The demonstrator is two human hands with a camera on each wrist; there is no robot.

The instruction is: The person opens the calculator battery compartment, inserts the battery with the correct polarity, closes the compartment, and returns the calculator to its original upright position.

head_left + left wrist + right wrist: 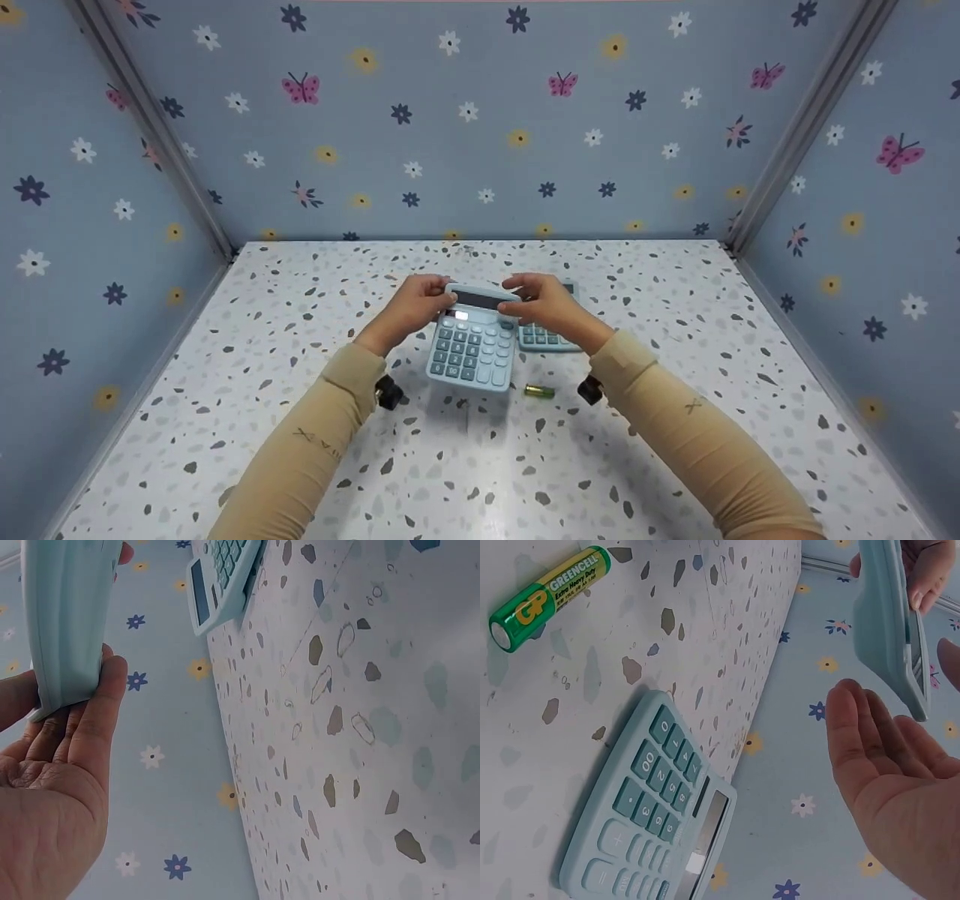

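A light blue calculator (472,352) is held up above the table, its keys and dark display facing the head camera. My left hand (411,309) pinches it by the top left corner, thumb on the front; in the left wrist view the fingers (90,720) lie behind it. By the top right corner is my right hand (553,306). Its thumb and fingers stand spread around that corner in the right wrist view, with a gap to the calculator. Under the right hand a second calculator (641,799) lies keys up on the table, partly covered in the head view.
A green and gold GP battery (539,391) lies on the speckled white table (360,480), just right of the held calculator. Walls with a flower and butterfly pattern (480,150) enclose the table at the back and both sides.
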